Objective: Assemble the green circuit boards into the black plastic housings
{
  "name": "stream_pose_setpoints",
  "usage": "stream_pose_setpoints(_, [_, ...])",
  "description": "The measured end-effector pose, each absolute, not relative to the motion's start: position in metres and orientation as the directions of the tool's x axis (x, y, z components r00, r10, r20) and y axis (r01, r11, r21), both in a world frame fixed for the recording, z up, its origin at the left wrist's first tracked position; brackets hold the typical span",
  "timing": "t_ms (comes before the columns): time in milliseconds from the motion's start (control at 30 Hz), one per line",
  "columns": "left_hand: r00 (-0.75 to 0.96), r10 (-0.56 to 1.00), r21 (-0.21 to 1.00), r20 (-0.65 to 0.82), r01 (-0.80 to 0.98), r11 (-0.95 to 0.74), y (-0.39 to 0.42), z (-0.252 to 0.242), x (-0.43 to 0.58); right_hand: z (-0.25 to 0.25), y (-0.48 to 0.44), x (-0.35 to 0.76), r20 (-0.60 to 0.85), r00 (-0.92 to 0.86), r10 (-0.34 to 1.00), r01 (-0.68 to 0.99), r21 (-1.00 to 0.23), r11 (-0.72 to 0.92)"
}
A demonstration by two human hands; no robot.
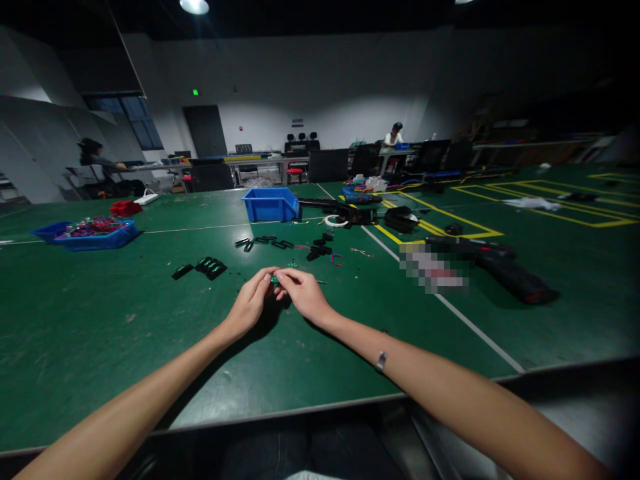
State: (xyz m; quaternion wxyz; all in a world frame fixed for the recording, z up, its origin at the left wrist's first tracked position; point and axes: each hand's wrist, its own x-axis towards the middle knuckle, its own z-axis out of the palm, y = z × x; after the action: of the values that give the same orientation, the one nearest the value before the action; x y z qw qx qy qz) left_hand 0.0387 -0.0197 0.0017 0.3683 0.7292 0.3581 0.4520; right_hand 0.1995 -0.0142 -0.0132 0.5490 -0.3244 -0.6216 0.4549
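My left hand [251,300] and my right hand [306,295] meet over the green tabletop, fingertips pinched together. Between them is a small green circuit board [275,279], mostly covered by the fingers. To the left of my hands lie several black housings with green boards inside [211,267], and one more black housing [183,271] sits just apart from them. Beyond my fingers are several black rectangular frames [244,244] and a loose group of small black parts [319,249]. A short red and blue wire [336,259] lies near those parts.
A blue bin [271,205] stands at the back, and a blue tray [103,239] full of coloured wires is at left. On the right lie a black power tool [505,267] and yellow tape outlines [480,235]. Two people sit at far tables. The table's edge [280,415] runs before me.
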Motion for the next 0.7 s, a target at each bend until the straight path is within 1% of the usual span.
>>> stream_pose_setpoints(133, [0.309,0.854,0.857,0.418,0.178,-0.483,-0.022,0.002,0.040,-0.012,-0.018,0.197,0.395,-0.172,0.902,-0.057,-0.918,0.392])
stream_pose_setpoints(267, [0.285,0.858,0.858,0.428,0.169,-0.485,-0.026,0.003,0.041,-0.008,-0.024,0.198,0.400,-0.168,0.901,0.064,-0.908,0.415])
stream_pose_setpoints(400, [0.248,0.860,0.854,0.446,0.169,-0.492,-0.030,0.005,0.044,-0.005,-0.027,0.198,0.461,-0.163,0.872,0.154,-0.861,0.484])
stream_pose_setpoints(567, [0.218,0.856,0.849,0.468,0.159,-0.504,-0.032,0.006,0.047,-0.004,-0.027,0.194,0.532,-0.133,0.836,0.153,-0.822,0.548])
stream_pose_setpoints(700, [0.183,0.851,0.840,0.493,0.153,-0.520,-0.033,0.005,0.050,-0.007,-0.026,0.189,0.581,-0.072,0.811,0.145,-0.798,0.585])
